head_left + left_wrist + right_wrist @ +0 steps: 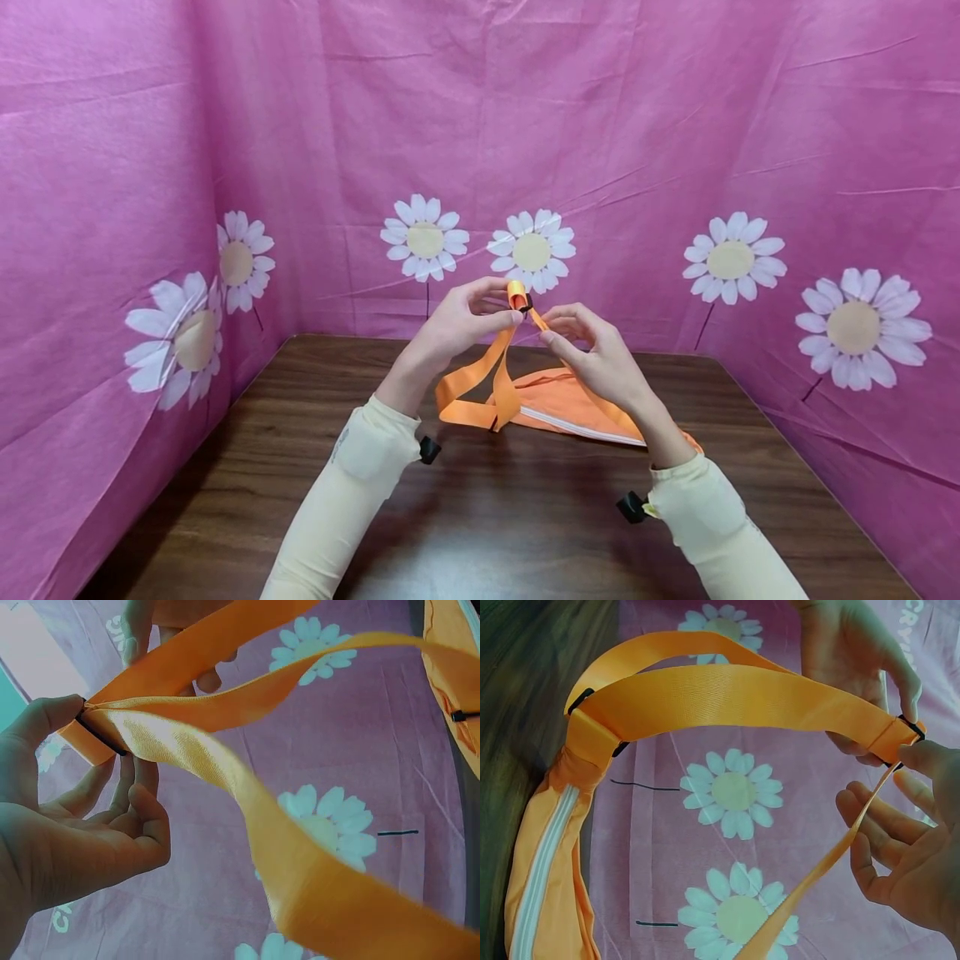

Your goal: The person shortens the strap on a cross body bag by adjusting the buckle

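An orange bag [555, 400] with a white zipper lies on the table, its orange webbing strap [468, 387] lifted in a loop. My left hand [461, 321] pinches the strap at a small black slider buckle [527, 303], thumb below and fingers above a short fold of webbing. In the left wrist view the buckle [101, 735] sits between the left thumb and fingers. To the right of the buckle, my right hand [603, 362] pinches the strap between thumb and fingers. In the right wrist view, another black buckle [581, 701] joins the strap to the bag's end [555, 825].
A dark wood table [300, 467] lies under both arms. Pink cloth [480, 125] with printed white daisies encloses its back and sides. Small black devices [429, 450] are worn at the wrists over pale sleeves.
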The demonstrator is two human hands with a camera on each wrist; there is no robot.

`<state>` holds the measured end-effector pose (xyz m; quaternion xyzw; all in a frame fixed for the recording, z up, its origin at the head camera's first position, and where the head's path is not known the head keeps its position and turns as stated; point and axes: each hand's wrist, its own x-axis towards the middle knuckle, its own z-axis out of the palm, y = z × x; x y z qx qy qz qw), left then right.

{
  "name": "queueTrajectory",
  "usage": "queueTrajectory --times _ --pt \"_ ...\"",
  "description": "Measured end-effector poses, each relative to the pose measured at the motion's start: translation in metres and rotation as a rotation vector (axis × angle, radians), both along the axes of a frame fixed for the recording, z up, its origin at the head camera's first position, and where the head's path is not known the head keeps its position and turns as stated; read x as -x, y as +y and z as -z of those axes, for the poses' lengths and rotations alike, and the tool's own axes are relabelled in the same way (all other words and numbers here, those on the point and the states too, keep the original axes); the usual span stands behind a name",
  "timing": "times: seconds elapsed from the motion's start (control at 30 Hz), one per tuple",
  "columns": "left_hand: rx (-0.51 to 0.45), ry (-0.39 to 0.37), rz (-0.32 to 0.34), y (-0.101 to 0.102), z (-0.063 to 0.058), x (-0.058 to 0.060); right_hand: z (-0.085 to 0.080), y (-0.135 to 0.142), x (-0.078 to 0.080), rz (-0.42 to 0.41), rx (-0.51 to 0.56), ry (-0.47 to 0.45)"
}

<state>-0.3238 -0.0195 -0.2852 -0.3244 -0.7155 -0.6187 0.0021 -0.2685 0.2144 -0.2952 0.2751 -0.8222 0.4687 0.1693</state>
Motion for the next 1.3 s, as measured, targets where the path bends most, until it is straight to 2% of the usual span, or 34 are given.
queueTrajectory --times 0.23,0.4,0.63,0.8,1.03,1.3 --pt "0.044 -0.039 0.013 0.003 0.001 0.005 -0.003 -0.002 -0.004 0.020 0.005 0.022" --pt "0.066 -0.020 0.032 0.005 0.005 0.006 0.000 -0.002 -0.001 0.006 0.039 0.037" --pt "0.091 -0.037 0.073 0.011 0.013 0.010 0.018 0.006 0.021 0.007 0.082 0.014" --pt "0.093 -0.058 0.074 0.012 0.016 0.013 0.021 0.009 0.026 -0.004 0.093 0.026" --pt "0.063 -0.033 0.056 0.012 0.015 0.014 0.022 0.009 0.028 -0.011 0.061 -0.003" --pt "0.026 -0.045 0.035 0.010 0.017 0.014 0.028 0.011 0.030 0.040 -0.006 -0.022"
